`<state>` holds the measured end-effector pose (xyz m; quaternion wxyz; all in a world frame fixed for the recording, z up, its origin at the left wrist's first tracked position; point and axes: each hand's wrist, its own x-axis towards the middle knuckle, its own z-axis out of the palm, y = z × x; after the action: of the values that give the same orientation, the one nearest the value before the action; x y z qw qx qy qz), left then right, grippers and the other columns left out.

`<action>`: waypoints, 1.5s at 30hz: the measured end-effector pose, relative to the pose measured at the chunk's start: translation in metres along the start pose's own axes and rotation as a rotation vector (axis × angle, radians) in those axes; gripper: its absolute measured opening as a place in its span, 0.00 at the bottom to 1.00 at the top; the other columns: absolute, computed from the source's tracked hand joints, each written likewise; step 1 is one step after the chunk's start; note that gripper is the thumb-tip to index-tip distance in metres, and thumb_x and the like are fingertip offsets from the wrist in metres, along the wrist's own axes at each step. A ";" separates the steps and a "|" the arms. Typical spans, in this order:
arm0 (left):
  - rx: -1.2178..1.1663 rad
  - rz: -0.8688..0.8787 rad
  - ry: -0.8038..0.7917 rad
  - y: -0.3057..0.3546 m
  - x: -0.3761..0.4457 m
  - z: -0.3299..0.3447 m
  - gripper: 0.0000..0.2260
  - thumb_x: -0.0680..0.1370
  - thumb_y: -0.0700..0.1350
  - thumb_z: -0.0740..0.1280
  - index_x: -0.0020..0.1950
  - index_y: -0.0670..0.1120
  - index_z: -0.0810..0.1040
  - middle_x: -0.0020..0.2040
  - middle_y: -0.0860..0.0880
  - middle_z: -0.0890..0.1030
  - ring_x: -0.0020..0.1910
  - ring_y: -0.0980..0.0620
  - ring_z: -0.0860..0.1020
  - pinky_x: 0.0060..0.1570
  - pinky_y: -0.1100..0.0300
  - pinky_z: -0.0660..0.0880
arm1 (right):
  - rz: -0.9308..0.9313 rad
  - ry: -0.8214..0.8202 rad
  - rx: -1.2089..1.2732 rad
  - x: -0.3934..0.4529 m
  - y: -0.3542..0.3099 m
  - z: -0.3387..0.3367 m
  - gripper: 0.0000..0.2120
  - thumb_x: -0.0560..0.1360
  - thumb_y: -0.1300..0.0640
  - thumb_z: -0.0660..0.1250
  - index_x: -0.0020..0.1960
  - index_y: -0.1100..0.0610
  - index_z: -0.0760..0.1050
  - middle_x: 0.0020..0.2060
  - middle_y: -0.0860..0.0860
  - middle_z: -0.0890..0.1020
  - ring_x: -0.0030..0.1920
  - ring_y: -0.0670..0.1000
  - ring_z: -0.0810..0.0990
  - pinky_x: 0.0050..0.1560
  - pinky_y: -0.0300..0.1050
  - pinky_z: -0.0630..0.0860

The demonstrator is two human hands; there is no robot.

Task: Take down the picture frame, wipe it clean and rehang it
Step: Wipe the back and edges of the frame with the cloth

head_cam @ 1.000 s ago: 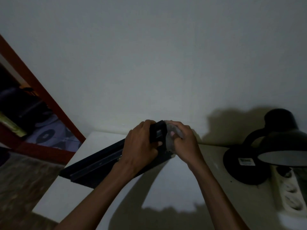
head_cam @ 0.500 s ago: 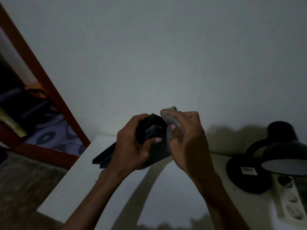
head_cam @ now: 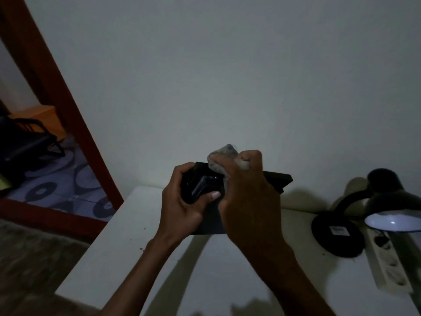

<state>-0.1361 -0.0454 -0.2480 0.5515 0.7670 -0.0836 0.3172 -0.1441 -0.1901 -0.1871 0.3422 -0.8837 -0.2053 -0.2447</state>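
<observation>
A black picture frame (head_cam: 276, 179) is held up above the white table (head_cam: 118, 242), in front of the plain wall. My left hand (head_cam: 182, 201) grips its left corner, thumb across the front. My right hand (head_cam: 248, 201) is closed around a crumpled grey cloth (head_cam: 224, 156) and presses it on the frame's top edge. Both hands cover most of the frame; only its right end and a lower part show.
A black desk lamp (head_cam: 385, 213), lit, stands on the table at the right, beside a white power strip (head_cam: 389, 261). A red-brown door frame (head_cam: 66, 106) slants at the left, with a patterned floor and a dark chair beyond it.
The frame has been lifted off the table and turned, so its long end now points right instead of left. Both hands rose with it, and the cloth moved onto the top edge.
</observation>
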 end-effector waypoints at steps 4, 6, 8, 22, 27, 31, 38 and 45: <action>-0.071 -0.013 0.032 -0.009 -0.004 -0.017 0.26 0.70 0.52 0.75 0.64 0.48 0.71 0.57 0.53 0.79 0.58 0.51 0.79 0.55 0.61 0.77 | 0.036 -0.048 -0.109 -0.003 -0.031 0.026 0.23 0.74 0.59 0.69 0.65 0.43 0.72 0.63 0.48 0.67 0.55 0.47 0.74 0.45 0.38 0.75; -0.097 -0.048 0.042 -0.014 -0.005 -0.026 0.26 0.69 0.52 0.75 0.64 0.47 0.71 0.57 0.52 0.79 0.58 0.51 0.79 0.56 0.57 0.78 | 0.036 -0.059 -0.114 -0.002 -0.036 0.034 0.21 0.74 0.57 0.68 0.64 0.41 0.73 0.62 0.47 0.68 0.55 0.48 0.74 0.43 0.40 0.75; -0.105 -0.084 0.037 -0.019 -0.003 -0.032 0.27 0.69 0.50 0.77 0.64 0.48 0.71 0.57 0.52 0.79 0.58 0.51 0.79 0.56 0.53 0.79 | 0.041 -0.035 -0.113 -0.001 -0.033 0.034 0.17 0.73 0.53 0.61 0.61 0.40 0.74 0.60 0.46 0.68 0.52 0.46 0.73 0.40 0.38 0.70; -0.142 -0.126 0.035 -0.038 0.001 -0.055 0.26 0.67 0.48 0.78 0.62 0.51 0.71 0.56 0.53 0.79 0.56 0.51 0.80 0.54 0.48 0.80 | 0.058 -0.002 -0.104 -0.003 -0.050 0.067 0.21 0.71 0.56 0.61 0.61 0.40 0.73 0.60 0.46 0.68 0.52 0.45 0.72 0.37 0.31 0.62; -0.131 -0.161 0.072 -0.044 0.003 -0.057 0.26 0.67 0.42 0.80 0.59 0.52 0.71 0.54 0.52 0.80 0.53 0.51 0.81 0.51 0.47 0.81 | 0.216 0.098 -0.172 0.000 -0.006 0.046 0.28 0.70 0.65 0.65 0.59 0.35 0.74 0.57 0.41 0.65 0.45 0.45 0.75 0.38 0.39 0.70; -0.125 -0.165 0.059 -0.048 0.006 -0.060 0.25 0.68 0.43 0.80 0.59 0.52 0.71 0.54 0.52 0.80 0.53 0.52 0.81 0.51 0.51 0.81 | 0.256 0.128 -0.158 0.007 -0.009 0.047 0.28 0.69 0.68 0.65 0.58 0.38 0.74 0.59 0.45 0.67 0.47 0.50 0.79 0.39 0.43 0.78; -0.132 -0.177 0.041 -0.053 0.002 -0.071 0.26 0.68 0.46 0.79 0.60 0.49 0.69 0.55 0.54 0.80 0.55 0.52 0.81 0.50 0.51 0.82 | 0.100 0.015 -0.107 0.004 -0.034 0.074 0.22 0.71 0.59 0.63 0.61 0.39 0.74 0.61 0.46 0.66 0.53 0.47 0.73 0.36 0.31 0.60; -0.151 -0.186 0.044 -0.053 0.005 -0.065 0.26 0.67 0.46 0.80 0.58 0.50 0.69 0.54 0.51 0.81 0.54 0.48 0.81 0.51 0.46 0.81 | 0.243 0.129 -0.172 0.009 0.010 0.046 0.29 0.69 0.69 0.66 0.58 0.37 0.75 0.59 0.45 0.68 0.45 0.48 0.78 0.37 0.43 0.75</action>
<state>-0.1326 0.0343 -0.2745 0.6363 0.7206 -0.0236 0.2744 -0.1181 -0.1627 -0.2160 0.3050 -0.9104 -0.0529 -0.2745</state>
